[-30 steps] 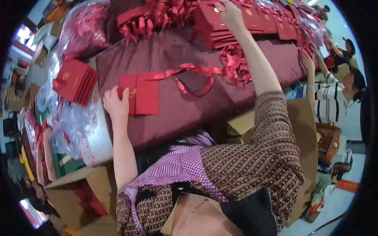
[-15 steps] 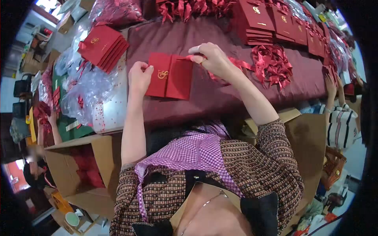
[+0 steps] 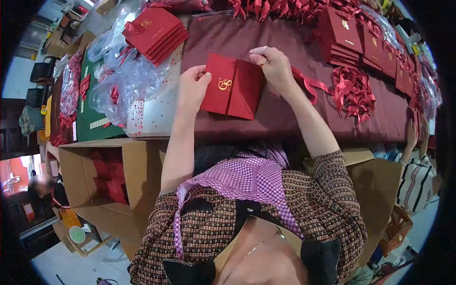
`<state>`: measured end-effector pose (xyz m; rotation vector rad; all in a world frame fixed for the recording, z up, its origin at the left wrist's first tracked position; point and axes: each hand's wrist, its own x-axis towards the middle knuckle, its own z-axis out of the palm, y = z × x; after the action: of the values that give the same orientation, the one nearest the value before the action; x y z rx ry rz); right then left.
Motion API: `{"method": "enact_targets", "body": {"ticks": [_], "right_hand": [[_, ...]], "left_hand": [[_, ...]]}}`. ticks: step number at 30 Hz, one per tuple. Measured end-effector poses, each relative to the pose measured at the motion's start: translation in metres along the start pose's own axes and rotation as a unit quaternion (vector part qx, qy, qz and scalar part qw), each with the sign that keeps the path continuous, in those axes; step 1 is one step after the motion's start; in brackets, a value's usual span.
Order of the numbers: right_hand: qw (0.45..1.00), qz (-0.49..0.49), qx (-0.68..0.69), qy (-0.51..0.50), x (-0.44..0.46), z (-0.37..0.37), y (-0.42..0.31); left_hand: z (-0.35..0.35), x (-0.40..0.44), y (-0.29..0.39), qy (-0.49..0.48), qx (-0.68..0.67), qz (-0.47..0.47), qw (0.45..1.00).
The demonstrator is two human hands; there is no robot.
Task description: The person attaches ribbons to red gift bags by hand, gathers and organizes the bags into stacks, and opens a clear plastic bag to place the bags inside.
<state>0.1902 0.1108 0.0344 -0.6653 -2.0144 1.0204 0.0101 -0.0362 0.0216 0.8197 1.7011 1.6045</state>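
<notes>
Head view, red folder [image 3: 219,85] perhaps, between hands [image 3: 192,90] [image 3: 278,71]

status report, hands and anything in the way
Left hand: grip on left edge of red card folder with gold lettering. Right hand: at its upper right corner. Tangled red satin ribbons nearby, not blocking.

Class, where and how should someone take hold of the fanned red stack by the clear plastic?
Probably grip the red stack by its stepped edges, left hand coming from the person's own side, thumb on top: the offset layers leave those edges exposed.
</notes>
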Motion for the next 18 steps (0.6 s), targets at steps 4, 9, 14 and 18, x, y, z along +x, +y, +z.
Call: {"method": "enact_targets", "body": {"ticks": [4,9,14,18], "right_hand": [[0.995,0.032,0.091,0.025,-0.003,0.004,-0.020],[0.996,-0.014,0.069,-0.062,-0.018,0.011,-0.049],[0.998,-0.047,0.014,-0.040,-0.025,0.021,-0.064],[0.982,-0.185,-0.047,-0.005,-0.024,0.022,-0.068]], "left_hand": [[0.000,-0.014,0.017,0.027,0.019,0.007,0.999],[0.003,-0.024,0.033,0.019,0.030,0.019,0.999],[0.006,-0.038,0.052,0.008,0.035,0.045,0.998],[0.010,-0.046,0.063,0.012,0.049,0.067,0.996]]}}
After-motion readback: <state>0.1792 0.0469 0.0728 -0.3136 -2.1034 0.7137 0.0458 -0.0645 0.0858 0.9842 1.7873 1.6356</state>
